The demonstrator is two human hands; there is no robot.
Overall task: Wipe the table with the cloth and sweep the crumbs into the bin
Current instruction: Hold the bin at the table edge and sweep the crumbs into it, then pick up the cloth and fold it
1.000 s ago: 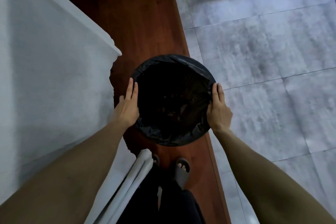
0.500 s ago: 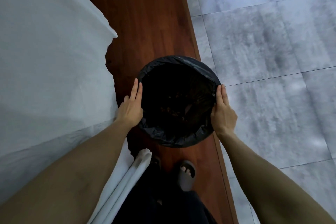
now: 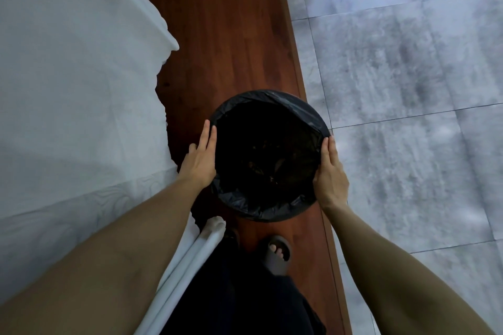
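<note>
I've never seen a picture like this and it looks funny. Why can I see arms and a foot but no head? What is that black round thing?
The camera sits on the person's head and looks down, so you see what they see: their own arms and a sandalled foot. The black round thing is a bin lined with a black bag, seen from above. The left hand and the right hand press flat against its two sides, holding it between them. It is above a reddish wooden floor. Grey tiles lie to the right, and something covered in white cloth to the left.
</note>
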